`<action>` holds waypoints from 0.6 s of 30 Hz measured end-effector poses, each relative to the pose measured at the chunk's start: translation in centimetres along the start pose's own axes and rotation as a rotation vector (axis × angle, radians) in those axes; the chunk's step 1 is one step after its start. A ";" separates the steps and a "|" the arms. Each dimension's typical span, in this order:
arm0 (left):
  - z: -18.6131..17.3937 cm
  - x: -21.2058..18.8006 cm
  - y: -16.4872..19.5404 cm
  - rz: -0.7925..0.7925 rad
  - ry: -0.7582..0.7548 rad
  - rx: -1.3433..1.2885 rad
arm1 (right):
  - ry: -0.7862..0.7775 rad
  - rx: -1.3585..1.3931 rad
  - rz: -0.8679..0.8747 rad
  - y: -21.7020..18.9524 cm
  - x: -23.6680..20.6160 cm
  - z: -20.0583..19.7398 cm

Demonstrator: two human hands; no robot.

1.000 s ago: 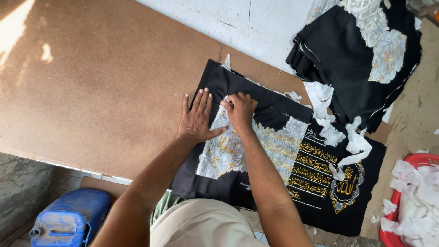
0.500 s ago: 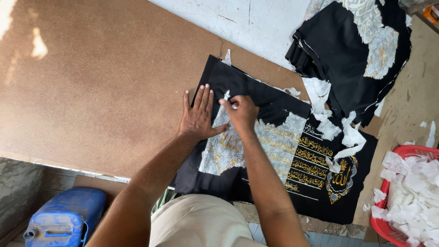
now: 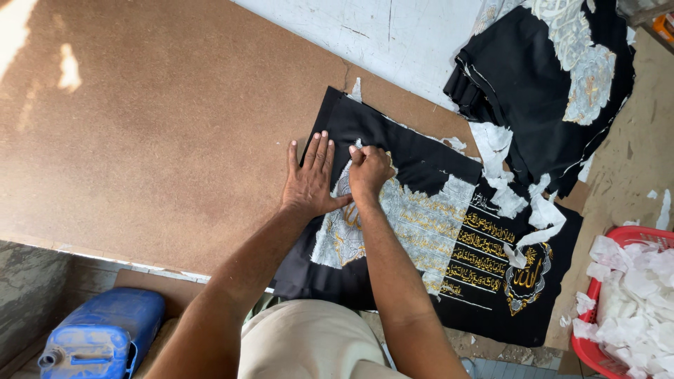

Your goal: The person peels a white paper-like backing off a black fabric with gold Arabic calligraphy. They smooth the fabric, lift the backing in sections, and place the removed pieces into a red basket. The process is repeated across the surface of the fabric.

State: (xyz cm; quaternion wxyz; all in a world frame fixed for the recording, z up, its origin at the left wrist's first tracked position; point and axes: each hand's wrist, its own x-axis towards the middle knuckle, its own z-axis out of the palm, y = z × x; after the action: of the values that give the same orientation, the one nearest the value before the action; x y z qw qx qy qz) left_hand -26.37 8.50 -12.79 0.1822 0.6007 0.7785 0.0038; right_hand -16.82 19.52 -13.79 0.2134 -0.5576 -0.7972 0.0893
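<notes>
Here, the left hand (image 3: 309, 179) was pressed flat, fingers spread, on a black embroidered cloth (image 3: 393, 147) laid on the brown worktop (image 3: 154, 126). The grip of the right hand (image 3: 368, 170) was closed, pinching a scrap of white backing paper (image 3: 428, 210) on the cloth. A red basket (image 3: 588, 347) of paper scraps was seen at the right.

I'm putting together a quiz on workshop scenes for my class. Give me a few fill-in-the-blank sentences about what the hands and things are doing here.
1. The left hand lies flat, fingers spread, on the ____ cloth.
2. The right hand pinches the white backing paper that covers the ____ embroidery.
3. Torn white paper scraps fill the ____ basket at lower right.
4. A ____ plastic jerrycan lies at lower left.

Missing words: black; gold; red; blue
</notes>
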 end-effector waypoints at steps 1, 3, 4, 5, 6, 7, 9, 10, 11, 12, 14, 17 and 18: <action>-0.1 -0.1 0.0 0.001 0.005 -0.004 | 0.075 -0.001 -0.004 0.4 0.5 0.0; -0.1 -0.2 0.1 0.004 0.007 -0.008 | 0.167 0.016 0.224 2.6 4.2 -1.4; -0.2 -0.2 0.0 0.000 0.007 0.004 | 0.192 0.199 0.400 4.4 5.8 -2.1; -0.2 -0.2 0.0 0.002 0.007 0.020 | 0.276 0.217 0.398 5.6 7.6 -3.3; -0.2 -0.2 0.0 0.010 0.010 0.011 | 0.226 0.319 0.366 6.7 8.6 -4.4; -0.2 -0.2 -0.1 0.018 0.014 -0.004 | 0.176 0.415 0.329 7.7 9.5 -5.7; -0.2 -0.2 -0.3 0.008 0.014 -0.008 | 0.246 0.099 0.025 8.0 9.2 -6.9; -0.2 -0.2 -0.3 0.007 0.008 -0.002 | 0.277 -0.060 -0.123 7.7 8.2 -7.3; -0.2 -0.2 -0.4 0.016 0.003 0.005 | 0.270 -0.150 -0.221 7.0 6.6 -7.2; -0.2 -0.2 -0.4 0.020 0.014 0.006 | 0.267 -0.239 -0.319 6.0 5.0 -6.7; -0.2 -0.3 -0.3 0.017 0.037 0.012 | -0.141 0.006 -0.325 3.9 1.8 -5.5; -0.1 -0.3 -0.1 0.014 0.029 -0.011 | -0.365 0.116 -0.262 1.8 -0.8 -4.0; 0.0 -0.3 -0.1 0.016 0.037 -0.014 | -0.393 0.101 -0.252 1.5 -1.1 -3.7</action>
State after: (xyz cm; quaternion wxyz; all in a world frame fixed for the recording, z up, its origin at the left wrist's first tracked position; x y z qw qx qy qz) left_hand -26.38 8.18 -12.70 0.1718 0.6053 0.7769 0.0219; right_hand -13.58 18.67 -11.30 0.0910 -0.4145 -0.8812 0.2084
